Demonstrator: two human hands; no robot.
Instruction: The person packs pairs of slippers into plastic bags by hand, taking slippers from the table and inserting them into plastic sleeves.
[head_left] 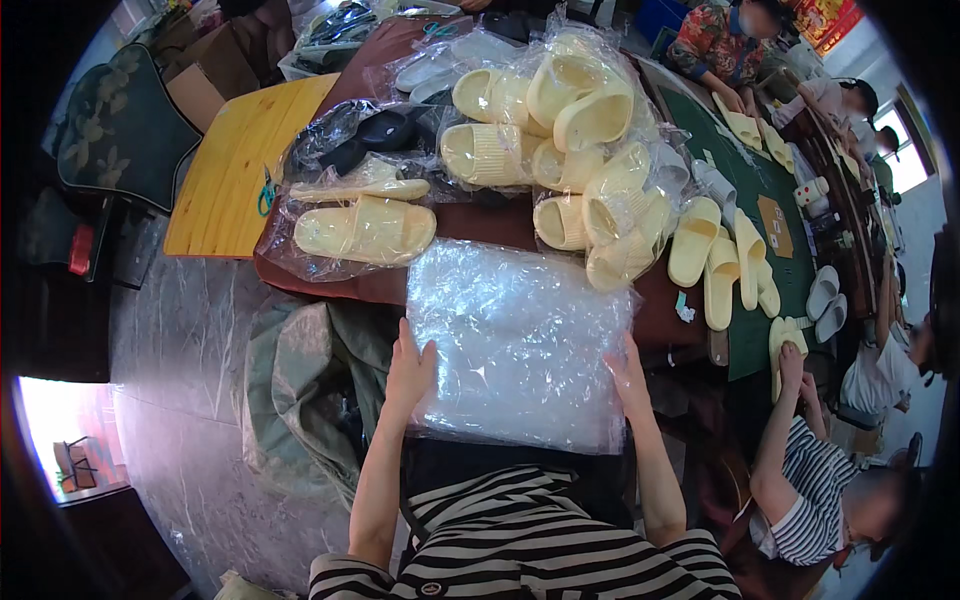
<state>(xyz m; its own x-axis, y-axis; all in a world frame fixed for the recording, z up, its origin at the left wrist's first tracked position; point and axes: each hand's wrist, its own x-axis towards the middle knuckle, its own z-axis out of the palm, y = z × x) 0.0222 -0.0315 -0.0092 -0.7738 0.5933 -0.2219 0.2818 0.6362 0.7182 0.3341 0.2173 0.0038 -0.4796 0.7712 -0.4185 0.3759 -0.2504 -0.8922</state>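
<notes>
A stack of clear plastic bags point(515, 345) lies flat in front of me, its far side at the table edge and its near side over my lap. My left hand point(411, 368) holds the stack's left edge, thumb on top. On the opposite edge, my right hand point(628, 376) grips the bags with its fingers partly behind them. Just beyond the stack's left corner sits a pair of pale yellow slippers point(365, 232) in clear wrapping. More wrapped yellow slippers point(590, 110) are heaped beyond the bags.
Black slippers point(380, 132) in plastic lie at the far left, near teal scissors point(267, 194) on a yellow wooden board point(250, 150). Unwrapped yellow slippers point(694, 240) stand on the right by a green mat point(750, 330). A co-worker's hand point(790, 355) touches another slipper; other people sit beyond.
</notes>
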